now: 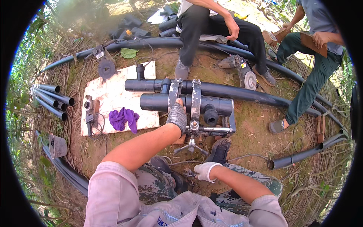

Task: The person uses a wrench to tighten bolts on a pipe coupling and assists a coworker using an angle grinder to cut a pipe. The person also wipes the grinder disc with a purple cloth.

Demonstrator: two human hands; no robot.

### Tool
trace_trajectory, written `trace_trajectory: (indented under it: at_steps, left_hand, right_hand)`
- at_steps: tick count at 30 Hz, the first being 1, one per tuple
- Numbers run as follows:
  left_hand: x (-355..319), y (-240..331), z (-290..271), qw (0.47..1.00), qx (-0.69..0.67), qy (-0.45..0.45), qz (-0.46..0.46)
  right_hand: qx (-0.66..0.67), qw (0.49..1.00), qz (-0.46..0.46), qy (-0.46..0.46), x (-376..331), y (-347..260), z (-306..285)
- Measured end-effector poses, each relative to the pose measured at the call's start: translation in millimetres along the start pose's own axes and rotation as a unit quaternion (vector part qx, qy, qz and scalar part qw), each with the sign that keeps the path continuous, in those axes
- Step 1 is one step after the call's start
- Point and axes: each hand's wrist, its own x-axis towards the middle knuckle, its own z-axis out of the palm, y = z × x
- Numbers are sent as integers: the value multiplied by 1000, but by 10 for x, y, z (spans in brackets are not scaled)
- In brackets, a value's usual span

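Note:
My left hand (pixel 177 116), in a grey glove, is closed on the left metal clamp ring (pixel 174 90) of a pipe welding machine (pixel 221 129); some of its fingers are hidden. A second ring (pixel 196 99) stands beside it. Both rings go round a short black pipe fitting (pixel 154 102) with a side outlet (pixel 210 115). A long black pipe (pixel 242 94) runs just behind. Low in front of the machine's three-armed handle (pixel 191 146), my right hand (pixel 207 171), in a white glove, holds what looks like a small metal wrench (pixel 188 173).
A pale board (pixel 147 123) bears a purple cloth (pixel 123 119) and a corded tool (pixel 90 115). Behind lie a round heating plate (pixel 106 69) and an angle grinder (pixel 247 77). Two people sit close by; one holds wooden pieces (pixel 314 43). Pipes (pixel 293 157), cables and a bucket (pixel 58 146) surround me.

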Motion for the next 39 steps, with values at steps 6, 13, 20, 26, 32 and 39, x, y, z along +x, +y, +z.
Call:
trace_trajectory:
  at_steps: [6,13,20,26,32,39]
  left_hand:
    - [-391,-202,-95,970,-149,53,186]
    - [-345,-436,61,852,-493,71,163]
    - [-1172,-760,893,677,-709,173,-97]
    - [-2129,326,2116,597,-724,22,-343]
    - [-2591,1617,2096,253,-838,-141,-462]
    - [-1628,599,2131,455,-807,-15,-376]
  right_hand:
    - [-61,970,164,167,-1049,516,-680]
    - [-58,937,259,229,-1648,681,-685]
    - [-100,926,243,270,-1601,859,-1038]
    - [-78,980,110,149,-869,831,-1223]
    - [-96,991,37,90,-347,1028,-840]
    - [17,984,110,136,-224,1362,-1004]
